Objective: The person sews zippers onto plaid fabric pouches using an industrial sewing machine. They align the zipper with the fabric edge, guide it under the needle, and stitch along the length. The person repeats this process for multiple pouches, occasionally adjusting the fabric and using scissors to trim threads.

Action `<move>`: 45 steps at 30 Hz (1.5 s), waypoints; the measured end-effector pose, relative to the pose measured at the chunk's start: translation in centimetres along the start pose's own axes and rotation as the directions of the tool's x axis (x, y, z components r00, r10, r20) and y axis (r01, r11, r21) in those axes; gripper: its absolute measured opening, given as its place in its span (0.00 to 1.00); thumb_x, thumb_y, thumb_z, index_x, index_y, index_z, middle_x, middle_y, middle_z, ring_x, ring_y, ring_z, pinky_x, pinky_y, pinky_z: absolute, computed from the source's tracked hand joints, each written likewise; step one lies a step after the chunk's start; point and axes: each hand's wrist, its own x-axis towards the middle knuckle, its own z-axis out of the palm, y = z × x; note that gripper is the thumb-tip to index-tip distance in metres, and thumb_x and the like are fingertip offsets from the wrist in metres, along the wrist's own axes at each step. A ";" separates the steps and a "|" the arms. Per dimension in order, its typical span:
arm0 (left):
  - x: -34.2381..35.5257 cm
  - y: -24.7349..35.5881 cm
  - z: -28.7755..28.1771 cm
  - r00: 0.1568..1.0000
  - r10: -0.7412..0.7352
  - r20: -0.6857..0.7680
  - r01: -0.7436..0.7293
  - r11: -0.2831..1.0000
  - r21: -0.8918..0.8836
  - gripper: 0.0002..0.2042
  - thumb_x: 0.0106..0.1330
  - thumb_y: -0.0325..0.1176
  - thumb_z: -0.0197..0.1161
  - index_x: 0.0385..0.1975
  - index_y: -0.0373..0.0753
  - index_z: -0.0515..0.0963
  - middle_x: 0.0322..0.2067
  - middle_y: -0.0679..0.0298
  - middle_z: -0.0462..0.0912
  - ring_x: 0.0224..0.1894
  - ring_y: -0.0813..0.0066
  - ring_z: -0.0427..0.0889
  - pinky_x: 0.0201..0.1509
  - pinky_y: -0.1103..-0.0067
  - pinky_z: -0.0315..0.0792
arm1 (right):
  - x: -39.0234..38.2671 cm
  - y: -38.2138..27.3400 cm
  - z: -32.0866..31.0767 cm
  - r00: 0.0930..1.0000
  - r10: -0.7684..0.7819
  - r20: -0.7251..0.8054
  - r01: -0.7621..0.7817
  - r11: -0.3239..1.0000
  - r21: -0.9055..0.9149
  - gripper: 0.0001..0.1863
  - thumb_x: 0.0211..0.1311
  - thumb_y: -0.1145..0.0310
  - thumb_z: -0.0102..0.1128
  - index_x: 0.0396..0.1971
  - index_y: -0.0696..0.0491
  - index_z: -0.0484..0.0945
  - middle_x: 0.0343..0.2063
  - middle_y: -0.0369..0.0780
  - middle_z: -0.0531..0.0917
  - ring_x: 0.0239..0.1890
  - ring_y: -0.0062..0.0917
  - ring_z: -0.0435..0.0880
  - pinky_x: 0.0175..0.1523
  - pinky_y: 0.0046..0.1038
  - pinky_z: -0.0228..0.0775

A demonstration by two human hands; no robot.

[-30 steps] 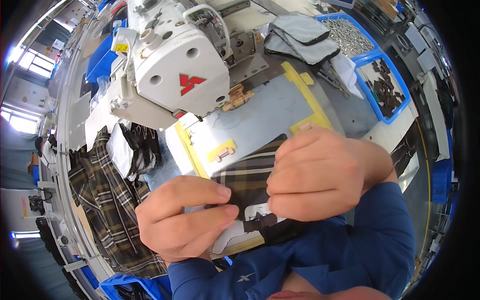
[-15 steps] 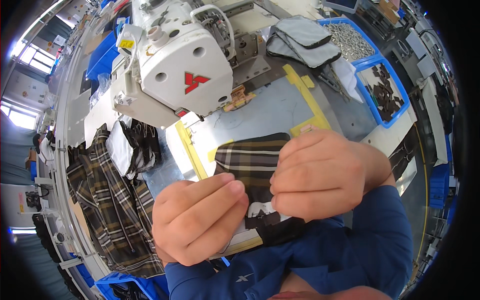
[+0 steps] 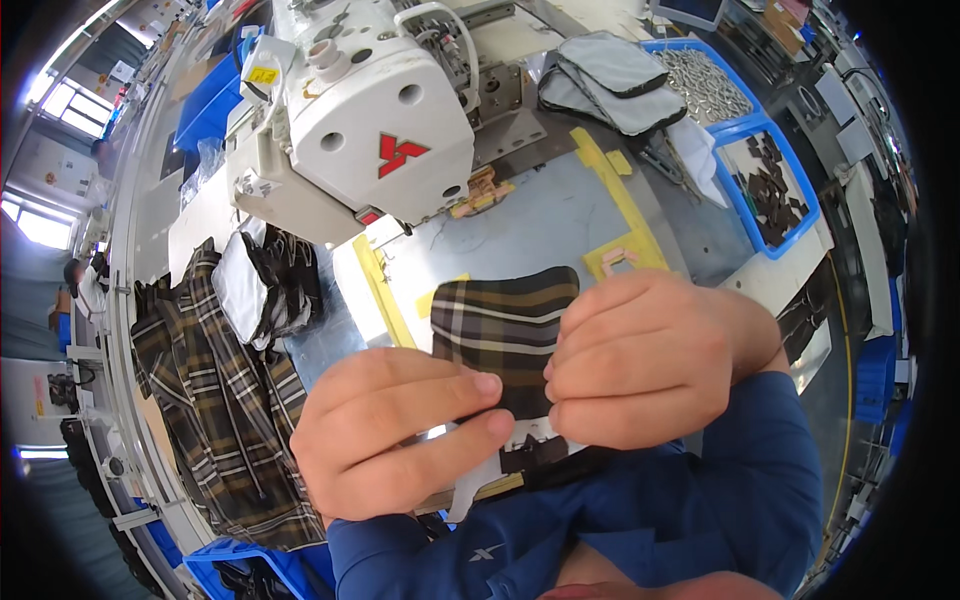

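Note:
In front of me a rounded plaid fabric piece (image 3: 505, 320) in brown, black and white is held between both hands. My left hand (image 3: 395, 430) is closed at its lower left edge, with the thumb hidden beneath the fingers. My right hand (image 3: 645, 365) grips the right edge with curled fingers. White and black material (image 3: 535, 447) shows below the plaid, between my fingertips; its exact form is hard to make out. Just beyond lies the sewing machine's pale work plate (image 3: 500, 245) with yellow tape strips (image 3: 615, 190).
A white sewing machine (image 3: 380, 130) stands ahead. Left of it lie a heap of plaid fabric (image 3: 225, 400) and white pieces with black edges (image 3: 243, 285). Grey-white padded pieces (image 3: 615, 85) and blue trays of metal parts (image 3: 705, 85) and brown scraps (image 3: 768, 190) sit at right.
The plaid piece has flattened, showing more of its face. My left hand has shifted its fingers lower on the left edge, and the white and black material below has changed shape.

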 end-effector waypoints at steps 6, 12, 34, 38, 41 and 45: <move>-0.5 0.1 0.0 1.000 -0.007 -0.019 0.008 0.996 0.084 0.10 0.50 0.28 0.75 0.33 0.37 0.90 0.40 0.57 0.89 0.37 0.63 0.88 0.38 0.73 0.81 | 0.1 0.1 0.0 1.000 -0.012 -0.001 0.012 1.000 0.009 0.07 0.61 0.72 0.68 0.35 0.61 0.83 0.33 0.43 0.83 0.28 0.29 0.84 0.35 0.29 0.76; -0.5 0.5 1.0 0.997 0.079 -0.007 -0.072 0.944 0.322 0.09 0.47 0.33 0.77 0.30 0.44 0.91 0.38 0.64 0.87 0.36 0.67 0.85 0.34 0.74 0.77 | 0.1 -0.1 0.1 1.000 -0.007 -0.013 0.007 1.000 0.013 0.07 0.61 0.72 0.69 0.34 0.61 0.83 0.33 0.43 0.84 0.28 0.30 0.84 0.35 0.30 0.77; -1.3 -0.7 1.6 0.913 -0.388 0.128 0.397 0.766 -0.506 0.15 0.65 0.33 0.77 0.45 0.29 0.87 0.49 0.48 0.90 0.49 0.58 0.92 0.52 0.69 0.87 | -0.7 -0.1 -0.7 0.956 0.294 -0.004 -0.290 0.945 0.154 0.05 0.64 0.73 0.70 0.39 0.56 0.85 0.33 0.41 0.85 0.30 0.33 0.84 0.35 0.31 0.77; -1.6 -0.4 2.8 0.704 -0.689 0.169 0.459 0.260 -0.849 0.30 0.68 0.47 0.73 0.58 0.24 0.80 0.56 0.45 0.87 0.59 0.58 0.87 0.67 0.65 0.78 | 0.0 -0.5 -1.1 0.772 0.635 -0.034 -0.619 0.763 0.187 0.07 0.62 0.73 0.77 0.37 0.54 0.86 0.33 0.39 0.88 0.32 0.33 0.86 0.37 0.31 0.75; -2.0 -1.5 3.7 0.829 -0.559 0.015 0.410 0.589 -0.697 0.27 0.61 0.35 0.83 0.56 0.25 0.83 0.51 0.47 0.89 0.52 0.63 0.89 0.59 0.70 0.80 | -0.2 0.6 -1.1 0.756 0.655 -0.023 -0.633 0.740 0.228 0.08 0.60 0.75 0.79 0.35 0.56 0.86 0.31 0.39 0.88 0.31 0.28 0.86 0.37 0.27 0.74; -1.7 -1.4 3.6 0.820 -0.572 -0.004 0.508 0.732 -0.455 0.12 0.59 0.19 0.80 0.43 0.28 0.88 0.35 0.54 0.92 0.36 0.70 0.91 0.41 0.78 0.82 | -0.2 0.6 -1.3 0.705 0.701 0.105 -0.693 0.650 0.311 0.08 0.60 0.74 0.79 0.35 0.57 0.86 0.32 0.40 0.88 0.32 0.27 0.86 0.38 0.28 0.75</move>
